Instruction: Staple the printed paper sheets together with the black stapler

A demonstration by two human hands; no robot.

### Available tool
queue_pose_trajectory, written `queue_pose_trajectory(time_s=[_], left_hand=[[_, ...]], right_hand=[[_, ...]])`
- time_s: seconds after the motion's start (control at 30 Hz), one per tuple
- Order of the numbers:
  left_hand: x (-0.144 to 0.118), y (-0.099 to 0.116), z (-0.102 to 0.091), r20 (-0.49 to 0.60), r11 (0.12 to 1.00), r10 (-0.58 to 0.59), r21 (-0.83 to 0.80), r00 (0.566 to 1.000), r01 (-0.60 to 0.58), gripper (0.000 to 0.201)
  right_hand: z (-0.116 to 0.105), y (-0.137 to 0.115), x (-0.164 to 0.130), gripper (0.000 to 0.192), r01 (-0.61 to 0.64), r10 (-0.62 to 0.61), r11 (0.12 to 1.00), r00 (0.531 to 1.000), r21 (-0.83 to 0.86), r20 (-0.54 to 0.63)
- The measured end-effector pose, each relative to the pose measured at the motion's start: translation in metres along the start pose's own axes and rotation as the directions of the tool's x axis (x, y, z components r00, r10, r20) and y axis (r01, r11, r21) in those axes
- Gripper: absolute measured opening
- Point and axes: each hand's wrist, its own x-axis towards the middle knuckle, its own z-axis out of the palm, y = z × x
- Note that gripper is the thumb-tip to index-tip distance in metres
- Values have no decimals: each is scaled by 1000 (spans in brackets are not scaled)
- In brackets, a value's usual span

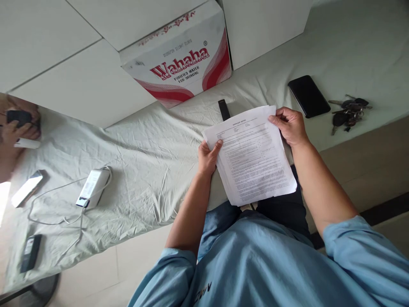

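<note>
A small stack of printed paper sheets (252,160) is held up over the near edge of the cloth-covered surface, tilted above my lap. My left hand (208,157) grips its left edge with the thumb on top. At the upper right corner my right hand (290,124) pinches the stack, thumb on the printed side. The fingers beneath the paper are partly hidden. Just beyond the top edge lies a dark narrow object (224,110), partly covered by the sheets. A black phone (309,96) rests to the right of my right hand.
A Wahaha water carton (185,59) stands at the back against white panels. A bunch of keys (348,111) lies far right. On the left are a white power strip (93,187) with a cable, a phone (28,187) and a dark device (31,253). Another person's hand (15,128) shows at far left.
</note>
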Motion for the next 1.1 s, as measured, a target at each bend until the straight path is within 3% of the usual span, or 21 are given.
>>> queue_pose_trajectory(time_s=[0.37,0.57,1.1], left_hand=[[3,-7,-2,-12,999,44,20,999,-43,47],[3,0,2,-10,1000,28,-3,1000,-28,51],[2,-2,-1,-4,1000,13,14,1000,-13,51]], right_hand=[[1,0,-1,54,-40,36,997,997,61,72],[2,-3,1,56,-8,8,998,1000,63,8],[3,-9,0,49,-30,28,999,998,40,64]])
